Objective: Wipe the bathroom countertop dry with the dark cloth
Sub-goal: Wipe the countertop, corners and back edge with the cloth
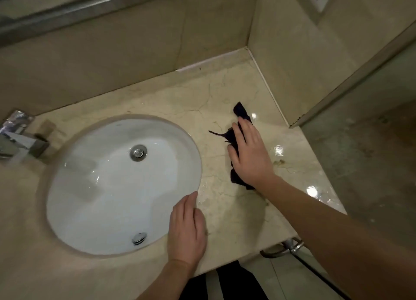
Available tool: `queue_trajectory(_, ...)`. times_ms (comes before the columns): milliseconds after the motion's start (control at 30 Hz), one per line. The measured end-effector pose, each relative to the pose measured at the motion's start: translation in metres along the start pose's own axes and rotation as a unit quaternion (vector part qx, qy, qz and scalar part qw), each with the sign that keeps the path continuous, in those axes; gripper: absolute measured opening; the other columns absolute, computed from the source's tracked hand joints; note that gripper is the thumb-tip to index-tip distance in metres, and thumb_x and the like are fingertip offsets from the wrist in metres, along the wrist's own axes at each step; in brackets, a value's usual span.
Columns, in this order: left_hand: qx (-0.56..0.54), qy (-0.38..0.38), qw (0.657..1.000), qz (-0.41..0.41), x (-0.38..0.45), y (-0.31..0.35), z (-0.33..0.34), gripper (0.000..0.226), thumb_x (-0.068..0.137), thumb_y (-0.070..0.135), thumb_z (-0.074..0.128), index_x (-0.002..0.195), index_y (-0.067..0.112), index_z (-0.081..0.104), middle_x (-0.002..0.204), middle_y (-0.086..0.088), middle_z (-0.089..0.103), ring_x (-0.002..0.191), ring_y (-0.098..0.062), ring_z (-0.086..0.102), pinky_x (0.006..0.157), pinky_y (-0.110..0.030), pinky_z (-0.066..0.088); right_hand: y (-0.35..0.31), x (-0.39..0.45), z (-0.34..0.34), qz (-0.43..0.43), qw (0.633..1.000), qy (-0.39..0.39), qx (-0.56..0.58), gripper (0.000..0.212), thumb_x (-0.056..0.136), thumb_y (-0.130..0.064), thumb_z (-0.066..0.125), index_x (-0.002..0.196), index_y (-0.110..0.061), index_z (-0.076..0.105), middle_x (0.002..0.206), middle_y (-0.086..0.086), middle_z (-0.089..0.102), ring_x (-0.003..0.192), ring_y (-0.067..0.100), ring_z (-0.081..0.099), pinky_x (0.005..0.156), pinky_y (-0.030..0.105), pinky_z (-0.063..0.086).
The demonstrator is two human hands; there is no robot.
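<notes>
The beige marble countertop fills the middle of the view, with glossy wet patches near its right edge. A dark cloth lies crumpled on it to the right of the basin. My right hand lies flat on the cloth with straight fingers, pressing it onto the stone; the cloth shows beyond my fingertips and beside my wrist. My left hand rests flat on the counter at the basin's front right rim, holding nothing.
A white oval sink with a chrome drain is set into the counter on the left. A chrome tap stands at the far left. Tiled walls close the back and right; a glass panel borders the right.
</notes>
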State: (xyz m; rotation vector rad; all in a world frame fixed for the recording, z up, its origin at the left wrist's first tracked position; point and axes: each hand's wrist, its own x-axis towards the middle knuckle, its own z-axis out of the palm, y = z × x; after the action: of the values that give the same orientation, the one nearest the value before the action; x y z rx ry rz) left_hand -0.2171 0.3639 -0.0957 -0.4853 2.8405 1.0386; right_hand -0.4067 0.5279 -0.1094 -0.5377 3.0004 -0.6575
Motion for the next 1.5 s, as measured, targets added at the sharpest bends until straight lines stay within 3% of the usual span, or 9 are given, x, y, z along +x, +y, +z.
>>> queue_trajectory(233,-0.038,-0.003,0.999,-0.003,0.001,0.001,-0.009,0.046,0.098,0.029,0.032,0.140,0.023,0.050,0.132,0.014,0.050,0.121,0.001,0.041,0.108,-0.024,0.030,-0.020,-0.073,-0.019,-0.071,0.987,-0.127,0.069,0.075,0.102,-0.055,0.041,0.160,-0.014,0.017,0.169,0.001,0.005,0.156,0.019,-0.004,0.126,0.042,0.010)
queue_trajectory(367,-0.094,-0.035,0.995,-0.003,0.004,0.001,-0.019,0.039,0.103,0.021,0.040,0.140,0.030,0.048,0.130,0.019,0.050,0.121,0.008,0.040,0.107,-0.024,0.032,-0.006,-0.114,-0.037,-0.004,0.994,-0.107,-0.016,0.072,0.098,-0.061,0.045,0.158,-0.026,0.026,0.166,0.004,0.017,0.154,0.025,0.013,0.122,0.044,0.024)
queue_trajectory(600,-0.174,-0.072,0.982,0.016,0.009,0.042,-0.029,0.036,0.099,0.017,0.056,0.132,0.031,0.056,0.125,0.023,0.051,0.120,0.010,0.042,0.108,-0.020,0.038,-0.048,-0.125,-0.062,0.222,0.954,-0.084,0.185,0.072,0.086,0.004,0.063,0.144,-0.029,0.036,0.104,-0.015,0.058,0.096,0.003,0.058,0.077,0.018,0.048)
queue_trajectory(700,-0.294,-0.216,0.930,-0.052,0.019,0.072,-0.031,0.046,0.097,0.033,0.062,0.138,0.039,0.043,0.123,0.020,0.056,0.112,-0.001,0.056,0.097,-0.020,0.047,-0.054,-0.115,-0.075,0.252,0.922,-0.101,0.275,0.050,0.080,0.012,0.063,0.111,-0.026,0.057,0.085,-0.004,0.062,0.078,0.007,0.059,0.069,0.015,0.045)
queue_trajectory(867,-0.352,-0.247,0.891,-0.145,0.030,0.082,-0.035,0.034,0.091,0.042,0.070,0.116,0.019,0.061,0.089,0.004,0.058,0.079,-0.007,0.059,0.067,-0.013,0.044,-0.065,-0.121,-0.094,0.232,0.873,-0.120,0.411,0.019,0.089,0.003,0.068,0.095,-0.014,0.071,0.074,-0.006,0.060,0.069,0.005,0.055,0.066,0.012,0.045)
queue_trajectory(1033,-0.328,-0.221,0.914,-0.089,0.019,0.078,-0.047,0.029,0.086,0.032,0.077,0.085,0.014,0.054,0.088,-0.002,0.060,0.078,-0.009,0.056,0.066,-0.018,0.043,-0.055,-0.134,-0.104,0.248,0.880,-0.113,0.388,0.035,0.092,-0.008,0.069,0.117,-0.032,0.065,0.112,-0.011,0.066,0.085,0.007,0.063,0.070,0.014,0.049)
queue_trajectory(1167,-0.232,-0.217,0.947,0.043,0.013,0.099,-0.087,0.026,0.087,0.031,0.072,0.081,0.025,0.047,0.087,0.008,0.062,0.079,-0.010,0.056,0.072,-0.028,0.046,-0.050,-0.128,-0.127,0.073,0.937,-0.169,0.296,0.073,0.089,-0.020,0.075,0.146,-0.046,0.038,0.143,-0.035,0.039,0.130,-0.011,0.039,0.105,0.011,0.034)
queue_trajectory(1333,-0.097,-0.205,0.958,0.178,0.019,0.133,-0.145,0.025,0.086,0.018,0.068,0.090,0.033,0.049,0.101,0.013,0.064,0.092,-0.011,0.061,0.082,-0.034,0.052,-0.060,-0.101,-0.170,-0.002,0.955,-0.122,0.269,0.023,0.080,-0.028,0.082,0.093,-0.036,0.065,0.103,-0.018,0.057,0.105,0.009,0.054,0.089,0.018,0.040)
queue_trajectory(1500,0.052,-0.230,0.963,0.127,0.039,0.148,-0.185,0.039,0.076,0.037,0.081,0.111,0.039,0.065,0.090,0.018,0.066,0.077,-0.002,0.060,0.068,-0.023,0.047,-0.070,-0.086,-0.220,0.006,0.906,-0.163,0.390,0.027,0.083,-0.002,0.079,0.078,-0.010,0.053,0.087,0.006,0.065,0.079,0.019,0.064,0.073,0.029,0.052)
